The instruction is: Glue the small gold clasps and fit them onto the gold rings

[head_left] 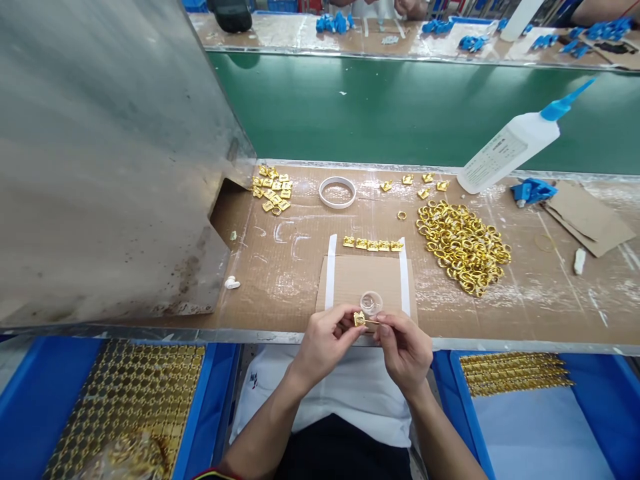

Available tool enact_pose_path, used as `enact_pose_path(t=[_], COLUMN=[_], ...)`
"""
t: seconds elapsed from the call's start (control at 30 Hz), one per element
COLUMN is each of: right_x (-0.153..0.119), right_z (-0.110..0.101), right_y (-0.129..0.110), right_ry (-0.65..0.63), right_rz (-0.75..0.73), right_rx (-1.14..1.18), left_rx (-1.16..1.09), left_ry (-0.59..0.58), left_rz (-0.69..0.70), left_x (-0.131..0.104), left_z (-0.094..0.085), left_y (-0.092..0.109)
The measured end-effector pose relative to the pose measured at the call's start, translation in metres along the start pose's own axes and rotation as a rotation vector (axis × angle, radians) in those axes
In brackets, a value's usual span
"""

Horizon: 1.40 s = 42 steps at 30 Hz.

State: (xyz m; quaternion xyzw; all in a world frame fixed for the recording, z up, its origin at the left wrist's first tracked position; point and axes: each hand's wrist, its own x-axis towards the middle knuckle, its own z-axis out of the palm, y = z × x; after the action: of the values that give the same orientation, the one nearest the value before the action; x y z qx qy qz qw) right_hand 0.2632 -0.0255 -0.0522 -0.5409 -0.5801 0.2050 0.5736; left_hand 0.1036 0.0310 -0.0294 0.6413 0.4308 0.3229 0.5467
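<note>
My left hand [325,343] pinches a small square gold piece [359,319] between thumb and fingers. Closed on a thin stick [373,322], my right hand [406,347] brings its tip up to the gold piece. Just behind the fingers sits a small clear round dish [371,303]. It rests on a cardboard pad [367,273] with white tape strips down both sides. Along the pad's far edge lies a row of several gold pieces [373,245]. To the right is a heap of gold rings [463,247].
A metal housing [115,147] stands on the left. Gold square pieces [273,190] and a white tape roll [337,192] lie behind. A white bottle [510,150] leans at the right. Blue trays [215,400] flank my lap. A green belt [350,107] runs beyond; another person's hands [413,8] show across it.
</note>
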Motion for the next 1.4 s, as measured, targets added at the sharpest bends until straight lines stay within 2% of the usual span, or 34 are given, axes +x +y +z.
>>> enact_pose_path(t=[0.2,0.7,0.93,1.07,1.2,1.4], right_x=[-0.002,-0.001,-0.002,0.003,0.019,0.034], right_z=[-0.001,0.000,0.001,-0.001,-0.006,-0.002], right_y=[0.001,0.001,0.000,-0.002,-0.004,-0.008], right_ry=[0.008,0.014,0.008,0.041,0.080,0.023], right_rz=[0.036,-0.014,-0.018,0.028,-0.025,-0.033], right_rx=[0.014,-0.035,0.007,0.068,-0.069,-0.257], left_rx=[0.017,0.008,-0.001,-0.013,-0.020,-0.040], left_ry=[0.004,-0.006,-0.007,-0.001,0.005,-0.004], left_rz=[0.012,0.016,0.026,0.014,-0.002,-0.004], left_x=[-0.001,-0.001,-0.001,0.000,0.000,0.000], left_z=[0.000,0.000,0.000,0.000,-0.001,-0.002], left_y=[-0.001,0.000,-0.002,-0.001,-0.001,0.000])
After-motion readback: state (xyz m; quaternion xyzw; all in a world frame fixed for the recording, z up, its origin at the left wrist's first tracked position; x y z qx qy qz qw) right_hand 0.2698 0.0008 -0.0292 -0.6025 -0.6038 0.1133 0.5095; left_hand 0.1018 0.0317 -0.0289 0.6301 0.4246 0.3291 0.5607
